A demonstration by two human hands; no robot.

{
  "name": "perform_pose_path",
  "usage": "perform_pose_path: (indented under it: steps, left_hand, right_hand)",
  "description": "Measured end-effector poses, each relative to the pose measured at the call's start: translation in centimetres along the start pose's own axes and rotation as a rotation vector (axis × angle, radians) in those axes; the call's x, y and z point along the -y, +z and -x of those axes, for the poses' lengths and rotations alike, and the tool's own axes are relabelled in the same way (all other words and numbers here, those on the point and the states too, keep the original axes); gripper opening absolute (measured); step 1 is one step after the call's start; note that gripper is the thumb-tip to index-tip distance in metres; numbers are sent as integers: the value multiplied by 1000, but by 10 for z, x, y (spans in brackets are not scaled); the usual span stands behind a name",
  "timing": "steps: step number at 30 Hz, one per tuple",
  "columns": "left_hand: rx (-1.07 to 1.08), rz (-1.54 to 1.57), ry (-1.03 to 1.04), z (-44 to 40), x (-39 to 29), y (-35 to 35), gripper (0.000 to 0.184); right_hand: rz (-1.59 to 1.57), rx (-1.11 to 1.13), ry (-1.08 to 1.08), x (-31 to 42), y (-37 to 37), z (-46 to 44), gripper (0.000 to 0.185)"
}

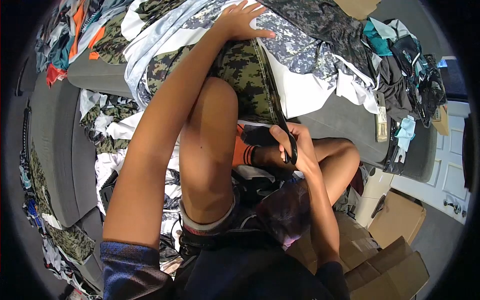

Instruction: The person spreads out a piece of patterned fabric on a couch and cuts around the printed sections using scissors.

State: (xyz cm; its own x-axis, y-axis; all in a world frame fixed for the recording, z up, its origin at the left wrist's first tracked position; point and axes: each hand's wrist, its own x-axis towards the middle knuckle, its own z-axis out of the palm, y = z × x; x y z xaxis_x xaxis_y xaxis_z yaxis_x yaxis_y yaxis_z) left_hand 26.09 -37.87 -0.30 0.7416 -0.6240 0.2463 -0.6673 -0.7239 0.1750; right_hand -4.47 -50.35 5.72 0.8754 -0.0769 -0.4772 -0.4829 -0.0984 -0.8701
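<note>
My left hand (240, 22) lies with fingers spread on camouflage cloth at the top of the view. Its thumb points right, beside a grey-white camouflage piece (300, 52). Lower down, near the middle, my right hand (301, 140) is closed around the black handles of a pair of scissors (291, 145). Their blades point up along the right edge of a green camouflage cloth (245, 75), where a narrow pale strip with small marks runs. Whether the blades are apart is unclear. White fabric (302, 95) lies just right of the blades.
The cloths lie on a grey sofa (335, 120). More fabric is heaped at the left (110, 42) and on the floor. A small pile of clothes (400, 50) and a cardboard strip (381, 117) are at the right. Cardboard boxes (400, 212) stand lower right, near a white door (452, 155).
</note>
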Motion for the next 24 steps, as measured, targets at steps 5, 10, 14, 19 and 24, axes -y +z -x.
perform_pose_path:
  steps: [5,10,14,19,24]
  left_hand:
    - [-10,15,7,1,0,1,97]
    - [-2,11,2,0,0,-1,98]
    - [21,12,-5,-1,-1,-2,98]
    - [9,15,-8,0,-1,-1,98]
    - [7,11,-10,0,-1,0,98]
  right_hand:
    - [53,0,-1,4,0,2,38]
    - [63,-7,0,5,1,3,38]
    - [75,-16,-8,5,1,3,38]
    - [74,-10,20,6,-1,5,39]
    - [55,10,21,4,-1,3,39]
